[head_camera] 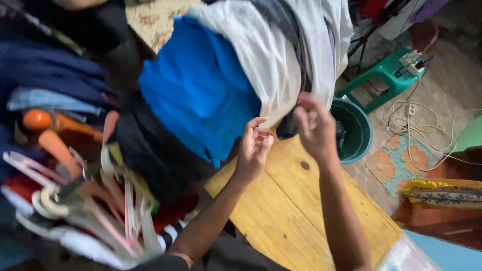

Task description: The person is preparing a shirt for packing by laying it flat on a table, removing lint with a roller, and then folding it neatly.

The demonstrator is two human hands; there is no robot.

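A heap of clothes lies on a yellow wooden table point(286, 211): a bright blue garment point(201, 90), a pale grey-white garment point(271, 55) draped over it, and a dark one underneath. My right hand point(314, 125) pinches the lower edge of the pale garment where it meets a dark cloth. My left hand point(253, 148) hovers just beside it with fingers curled and apart, holding nothing, near the blue garment's edge.
A pile of plastic hangers point(85, 200) in pink, white and orange lies at the left on more clothes. A dark green bucket point(359, 133) stands on the floor by the table, with a green stool point(386, 75), a power strip and white cables point(422, 125) beyond.
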